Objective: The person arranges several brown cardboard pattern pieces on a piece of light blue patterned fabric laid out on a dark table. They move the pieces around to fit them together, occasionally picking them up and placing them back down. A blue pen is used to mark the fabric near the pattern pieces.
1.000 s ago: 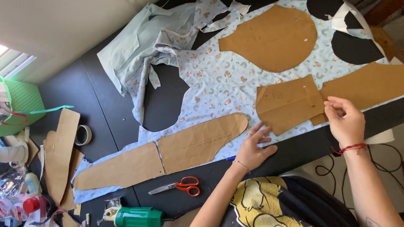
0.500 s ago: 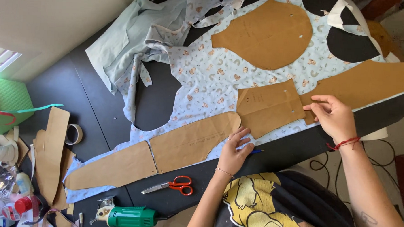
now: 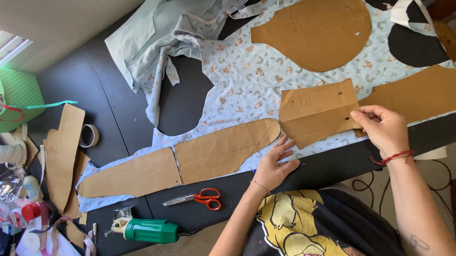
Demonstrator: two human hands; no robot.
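My left hand lies flat with fingers spread on the patterned light blue fabric, just right of a long brown paper pattern piece. My right hand pinches the right edge of a squarish brown pattern piece that lies on the fabric. A large rounded pattern piece rests further back, and another long piece lies at the left end of the fabric strip.
Red-handled scissors and a green electric cutter lie near the black table's front edge. A tape roll, loose brown pattern pieces, a green bag and clutter sit left. Cables hang at right.
My right hand has slid the squarish pattern piece leftward on the fabric. My left hand has stayed pressed flat on the fabric's near edge. The camera view shifted.
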